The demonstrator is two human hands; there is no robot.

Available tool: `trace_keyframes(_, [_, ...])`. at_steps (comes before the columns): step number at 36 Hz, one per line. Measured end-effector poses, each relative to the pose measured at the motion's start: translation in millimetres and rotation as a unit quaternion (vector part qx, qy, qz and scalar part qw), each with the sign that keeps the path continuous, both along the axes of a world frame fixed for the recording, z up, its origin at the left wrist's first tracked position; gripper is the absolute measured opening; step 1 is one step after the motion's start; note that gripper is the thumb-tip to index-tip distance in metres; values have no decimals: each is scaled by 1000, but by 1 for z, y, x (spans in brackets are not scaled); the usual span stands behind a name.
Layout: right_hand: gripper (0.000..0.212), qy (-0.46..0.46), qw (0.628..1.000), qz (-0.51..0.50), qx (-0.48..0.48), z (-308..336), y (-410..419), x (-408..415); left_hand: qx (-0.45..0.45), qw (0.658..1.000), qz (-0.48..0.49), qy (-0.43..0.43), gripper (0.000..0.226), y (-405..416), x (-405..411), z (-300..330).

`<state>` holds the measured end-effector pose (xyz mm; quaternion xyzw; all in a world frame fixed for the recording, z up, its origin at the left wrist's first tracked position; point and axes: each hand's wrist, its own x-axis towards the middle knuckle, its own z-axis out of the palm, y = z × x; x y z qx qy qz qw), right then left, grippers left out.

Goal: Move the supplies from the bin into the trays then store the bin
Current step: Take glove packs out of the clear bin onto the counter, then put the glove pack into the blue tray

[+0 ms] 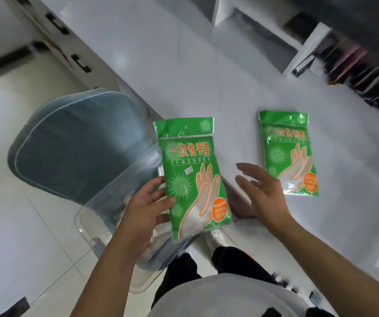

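My left hand (145,209) grips a green packet of disposable gloves (193,177) by its left edge and holds it upright over the clear plastic bin (106,207). The bin stands on the floor beside a blue-grey chair seat, at the counter's near edge. My right hand (261,193) hovers open just right of the held packet, fingers spread, touching nothing. A second green glove packet (289,154) lies flat on the white counter (206,76) to the right. White trays (259,33) stand at the back of the counter.
A blue-grey chair seat (76,143) stands left of the bin. White drawers with black handles (81,62) run along the counter's left side. A rack of dark and pink folders (366,69) fills the back right. White tiled floor lies at the left.
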<state>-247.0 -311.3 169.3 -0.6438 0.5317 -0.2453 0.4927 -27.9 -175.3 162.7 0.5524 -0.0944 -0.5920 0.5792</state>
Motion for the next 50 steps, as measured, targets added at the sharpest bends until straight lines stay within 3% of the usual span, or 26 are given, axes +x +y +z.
trace_keyframes(6, [41, -70, 983, -59, 160, 36, -5, -64, -48, 996, -78, 5, 58, -35, -38, 25])
trace_keyframes(12, [34, -157, 951, -99, 247, 50, -31, -114, -47, 987, -137, 62, 57, -80, -94, 34])
trace_keyframes(15, [28, -157, 946, -127, 253, 47, -51, -136, -17, 984, -159, 74, 58, -107, -119, 32])
trace_keyframes(21, [28, -97, 956, -160, 226, 37, -96, -158, 41, 984, -173, -11, 46, -162, -153, 27])
trace_keyframes(28, [31, 6, 975, -103, 194, 23, -155, -170, 72, 983, -133, -107, 38, -210, -178, 15])
trace_keyframes(35, [32, 122, 971, 3, 206, 1, -180, -178, 116, 961, -105, -228, 46, -218, -187, -15])
trace_keyframes(42, [37, 97, 975, -44, 197, -15, -177, -181, 113, 955, -81, -261, 37, -210, -181, -24])
trace_keyframes(50, [25, -22, 964, -114, 239, -18, -177, -165, 118, 972, -148, -142, 31, -224, -176, -11])
